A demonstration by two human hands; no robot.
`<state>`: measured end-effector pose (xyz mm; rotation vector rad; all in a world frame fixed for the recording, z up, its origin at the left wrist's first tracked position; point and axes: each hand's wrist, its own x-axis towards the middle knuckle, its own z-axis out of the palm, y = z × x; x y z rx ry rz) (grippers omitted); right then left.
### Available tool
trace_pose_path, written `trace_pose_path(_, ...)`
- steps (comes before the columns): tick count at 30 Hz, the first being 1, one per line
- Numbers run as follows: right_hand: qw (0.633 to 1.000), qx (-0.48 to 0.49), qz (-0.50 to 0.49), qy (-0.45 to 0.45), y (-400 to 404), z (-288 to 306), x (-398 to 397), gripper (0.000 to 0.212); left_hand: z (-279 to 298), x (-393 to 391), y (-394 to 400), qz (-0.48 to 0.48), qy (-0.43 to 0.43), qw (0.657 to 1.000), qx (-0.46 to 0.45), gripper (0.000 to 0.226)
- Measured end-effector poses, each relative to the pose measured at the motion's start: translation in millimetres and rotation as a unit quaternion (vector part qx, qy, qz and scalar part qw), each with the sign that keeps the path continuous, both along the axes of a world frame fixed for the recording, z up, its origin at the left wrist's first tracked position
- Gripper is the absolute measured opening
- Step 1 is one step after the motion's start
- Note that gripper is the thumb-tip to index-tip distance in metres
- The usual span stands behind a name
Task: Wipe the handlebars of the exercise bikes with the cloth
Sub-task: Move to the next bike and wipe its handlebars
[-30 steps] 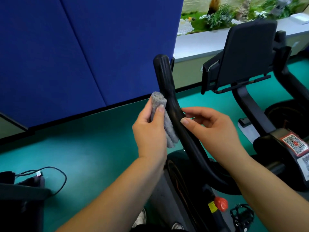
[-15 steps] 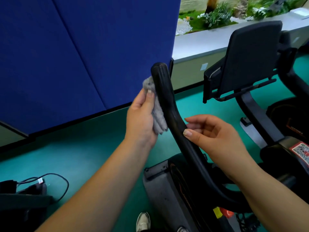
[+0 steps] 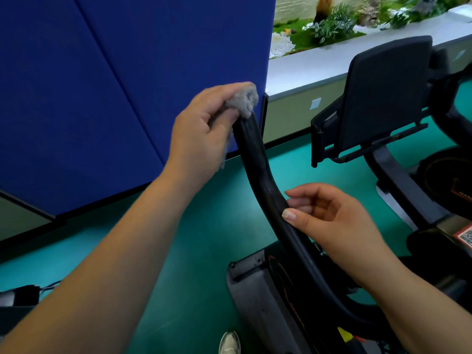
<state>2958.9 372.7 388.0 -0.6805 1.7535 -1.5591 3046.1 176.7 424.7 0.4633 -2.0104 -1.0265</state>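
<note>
The cloth (image 3: pixel 242 99) is a small grey rag with a fuzzy, nubbly pile, bunched into a wad rather than spread flat; a thinner tail of it hangs down beside the palm and shows pale against the blue partition (image 3: pixel 102 85); the handlebar (image 3: pixel 258 164) is a black, slightly glossy bar that rises from the bike's frame (image 3: pixel 255 290) in a long curve and narrows toward its upper end. The left hand (image 3: pixel 201 134) grips the wad with fingers curled round it and sets it right over the tip of the bar, so the cloth caps the top end and hides it — the hand itself sits on the bar's left side, thumb toward the bar. Lower down, about midway along the curve, the right hand (image 3: pixel 329 221) pinches the bar; its thumb lies across the near face and the curled fingers reach behind, well apart from the cloth. To the right stands the dark console (image 3: pixel 383 95) of the bike on its bracket; behind it runs a pale ledge (image 3: pixel 319 70) with green plants (image 3: pixel 332 24) — below everything, a teal floor (image 3: pixel 204 226); a pale shoe (image 3: pixel 229 342) shows at the bottom edge.
</note>
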Motion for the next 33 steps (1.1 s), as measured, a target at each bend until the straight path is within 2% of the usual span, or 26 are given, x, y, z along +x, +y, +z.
trace_pose_path(2, 1.000, 0.002, 0.000, 0.005, 0.1, -0.5, 0.8, 0.033, 6.5, 2.6, -1.9, -0.014, -0.059, 0.982, -0.177, 0.030)
trace_pose_path(3, 1.000, 0.005, -0.001, 0.008, 0.7, -0.4, 0.8, 0.031, 8.6, 2.1, 0.9, -0.008, -0.076, 0.970, -0.232, 0.029)
trace_pose_path(6, 1.000, 0.018, 0.003, 0.017, 1.6, 0.0, 1.7, 0.029, -1.2, 1.8, 21.0, 0.052, -0.083, 0.949, -0.298, 0.027)
trace_pose_path(10, 1.000, 0.008, 0.009, 0.023, 1.1, 0.5, 3.1, 0.032, -30.7, 11.7, 53.6, 0.094, -0.098, 0.944, -0.301, 0.030)
trace_pose_path(14, 1.000, 0.000, 0.014, 0.022, 1.7, 0.4, 0.9, 0.026, -50.9, 21.2, 82.7, 0.060, -0.104, 0.949, -0.293, 0.026)
trace_pose_path(17, 1.000, 0.002, 0.007, 0.021, 3.1, -1.9, -1.6, 0.023, -39.7, 19.4, 73.1, 0.066, -0.096, 0.941, -0.317, 0.024)
trace_pose_path(20, 0.999, 0.015, 0.009, 0.028, 4.7, -1.8, -2.2, 0.022, -16.0, 8.0, 46.2, 0.142, -0.079, 0.928, -0.336, 0.026)
trace_pose_path(22, 0.999, 0.019, 0.009, 0.032, 5.0, -0.9, -1.9, 0.021, -9.5, 3.6, 36.3, 0.160, -0.093, 0.925, -0.332, 0.027)
trace_pose_path(33, 0.999, 0.032, -0.008, 0.017, 6.9, -4.2, -4.5, 0.024, -28.3, 19.1, 65.0, 0.103, -0.181, 0.930, -0.304, 0.034)
